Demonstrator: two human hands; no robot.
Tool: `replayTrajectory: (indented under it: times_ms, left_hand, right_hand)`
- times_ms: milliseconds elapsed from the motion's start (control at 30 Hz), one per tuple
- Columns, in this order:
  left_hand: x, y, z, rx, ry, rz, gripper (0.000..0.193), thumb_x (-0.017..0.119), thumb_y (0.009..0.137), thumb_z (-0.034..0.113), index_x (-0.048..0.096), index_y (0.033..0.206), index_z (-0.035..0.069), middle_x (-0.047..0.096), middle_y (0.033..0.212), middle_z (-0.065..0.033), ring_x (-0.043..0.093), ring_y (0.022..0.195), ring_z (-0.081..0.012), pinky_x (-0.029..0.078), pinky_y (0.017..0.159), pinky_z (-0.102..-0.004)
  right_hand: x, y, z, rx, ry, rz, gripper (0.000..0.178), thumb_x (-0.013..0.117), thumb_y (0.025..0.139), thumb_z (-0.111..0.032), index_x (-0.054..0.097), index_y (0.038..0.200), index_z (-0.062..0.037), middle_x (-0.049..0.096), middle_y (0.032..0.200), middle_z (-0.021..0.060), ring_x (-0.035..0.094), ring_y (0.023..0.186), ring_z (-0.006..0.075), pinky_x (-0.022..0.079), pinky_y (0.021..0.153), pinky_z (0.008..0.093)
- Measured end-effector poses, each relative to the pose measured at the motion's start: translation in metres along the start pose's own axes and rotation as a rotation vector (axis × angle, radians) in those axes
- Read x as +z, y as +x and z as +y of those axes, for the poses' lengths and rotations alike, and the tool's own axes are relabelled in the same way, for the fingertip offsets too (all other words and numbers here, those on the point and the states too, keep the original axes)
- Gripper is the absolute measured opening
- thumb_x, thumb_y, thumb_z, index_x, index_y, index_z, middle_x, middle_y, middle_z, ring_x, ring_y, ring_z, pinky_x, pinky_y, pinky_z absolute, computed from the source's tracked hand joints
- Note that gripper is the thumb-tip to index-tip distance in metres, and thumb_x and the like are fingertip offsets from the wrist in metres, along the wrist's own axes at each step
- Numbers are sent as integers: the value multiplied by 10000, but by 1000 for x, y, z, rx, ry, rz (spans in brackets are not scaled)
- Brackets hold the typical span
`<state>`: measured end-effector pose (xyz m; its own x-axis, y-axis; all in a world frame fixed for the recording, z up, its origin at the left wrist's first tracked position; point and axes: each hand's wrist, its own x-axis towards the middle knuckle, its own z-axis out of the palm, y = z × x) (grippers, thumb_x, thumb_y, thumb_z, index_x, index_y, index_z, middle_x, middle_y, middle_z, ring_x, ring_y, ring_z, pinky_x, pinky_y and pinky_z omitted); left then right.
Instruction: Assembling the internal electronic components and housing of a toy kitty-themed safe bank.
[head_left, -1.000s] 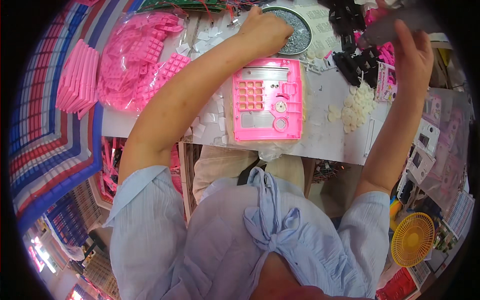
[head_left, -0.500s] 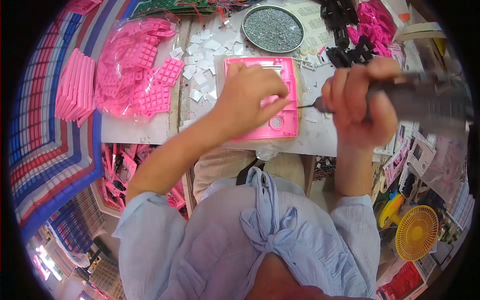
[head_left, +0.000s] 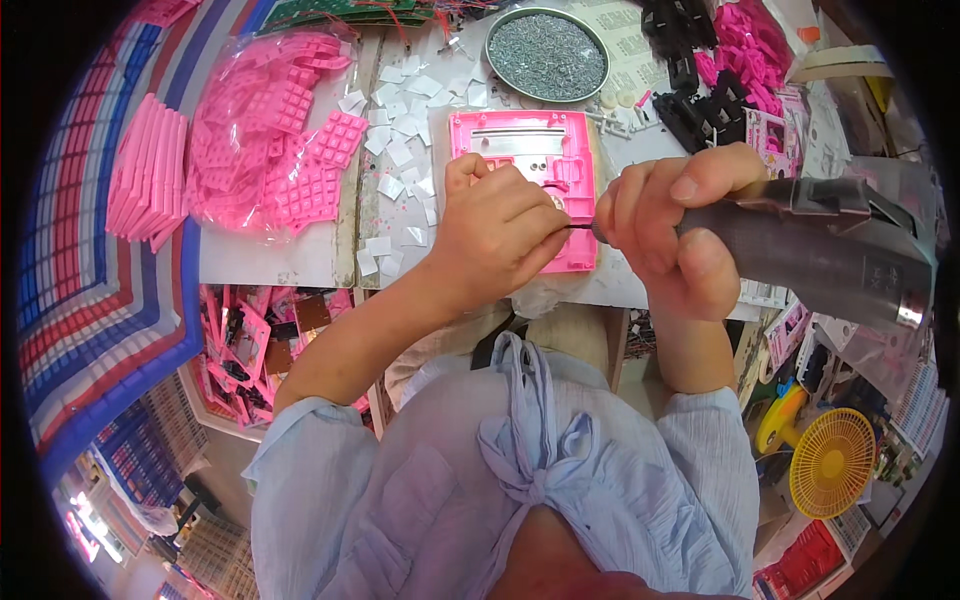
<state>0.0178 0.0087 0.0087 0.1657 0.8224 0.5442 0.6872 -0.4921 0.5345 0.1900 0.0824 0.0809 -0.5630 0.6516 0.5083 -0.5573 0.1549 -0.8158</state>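
Note:
My right hand (head_left: 670,215) is wrapped round a dark electric screwdriver (head_left: 800,240), held nearly level with its thin bit pointing left. My left hand (head_left: 505,220) covers the lower left of a pink plastic casing (head_left: 577,140), which lies on the table in front of me. Its thumb and fingertips are pinched together right at the tip of the bit. Whatever they may hold there is too small to make out. In the upper part of the casing shows a whitish strip window (head_left: 518,140).
Beyond the casing stands a round tray (head_left: 490,62) of small screws. White square pieces (head_left: 398,152) lie scattered to its left, beside a clear bag of pink keypads (head_left: 270,140). Stacked pink panels (head_left: 147,170) are farther left. Black parts (head_left: 690,115) sit at the back right.
The screwdriver and my right hand have come left and down, bringing the bit to my left fingertips. My left hand has shifted slightly down, uncovering more of the casing's upper part.

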Motion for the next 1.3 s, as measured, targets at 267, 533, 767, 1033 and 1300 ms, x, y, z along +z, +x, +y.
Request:
replayTrajectory:
  times_ms: [267,533,767,1033,1300]
  left_hand:
    - [-2,-2,-15,157,100,-196,235,780,767,305,708,916,138,661,1018,44,583,995,-155,373,950,-447]
    - [-2,-5,-16,194,236,-312,209,782,743,296,765,896,154,636,986,6,573,1052,-191,376,946,-491]
    - [-3,-1,-19,172,147,-410,252,749,786,300,736,971,128,665,1074,-34,573,1119,-196,374,945,-518]
    - [-105,2,-101,-468,688,-228,303,754,805,295,682,1010,84,676,1032,-95,590,1089,-300,438,922,-485]
    - [-107,-12,-114,-159,607,22,306,755,828,234,697,1077,65,685,1115,-122,623,1053,-338,483,886,-419]
  right_hand:
    - [-15,-20,49,78,42,267,254,682,885,-67,528,1075,1,589,769,79,545,567,114,451,496,263]
    - [-15,-25,64,83,-348,22,201,647,925,-65,464,1002,-37,533,681,80,482,567,133,411,519,291]
    - [-36,-1,62,352,-27,-27,348,689,916,-167,513,1172,-10,507,652,21,454,537,99,373,495,272]
    - [-60,24,8,49,68,104,328,583,940,-143,522,1218,20,458,619,18,405,501,110,348,496,290]
    - [-50,19,-9,106,-509,513,631,705,882,-108,403,1415,43,640,987,109,619,874,196,515,691,351]
